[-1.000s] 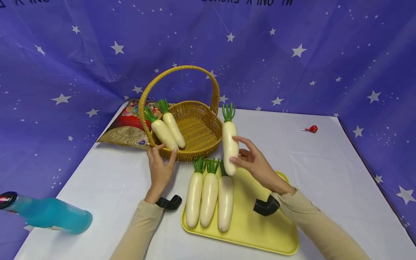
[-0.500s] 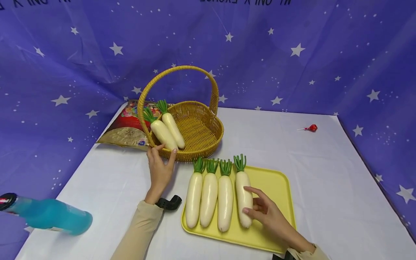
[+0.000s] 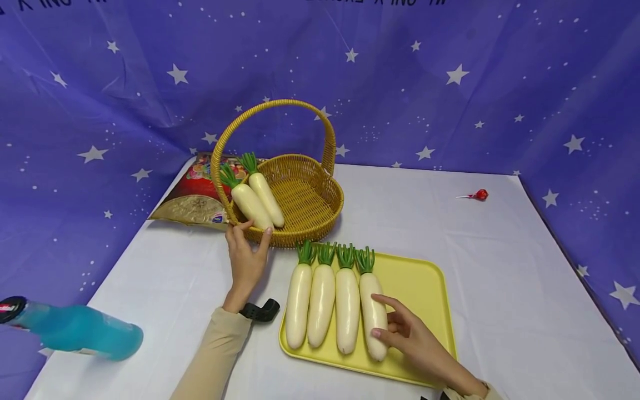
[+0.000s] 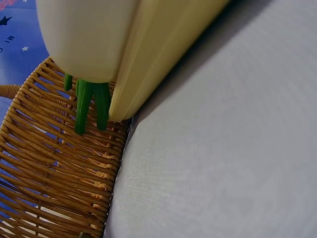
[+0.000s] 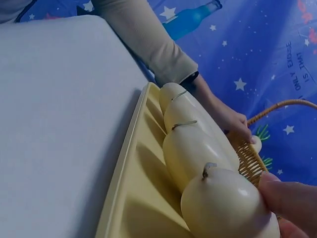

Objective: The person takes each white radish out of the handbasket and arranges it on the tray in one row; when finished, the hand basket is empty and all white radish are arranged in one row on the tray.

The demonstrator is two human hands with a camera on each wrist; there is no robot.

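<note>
My right hand holds a white radish with a green top between thumb and fingers. This radish lies at the right end of a row of several white radishes on the yellow tray. In the right wrist view its rounded tip is near, with my thumb against its side. My left hand grips the front rim of the wicker basket, fingers and thumb at the edge. Two more white radishes lean inside the basket's left side.
A red and gold bag lies behind the basket on the left. A bottle of blue liquid lies at the left front. One red lollipop is on the white cloth at back right. A purple starry curtain hangs behind.
My right hand has lowered the raised radish onto the tray, then shifted it slightly left and toward me beside the row. My left hand has stayed at the basket rim.
</note>
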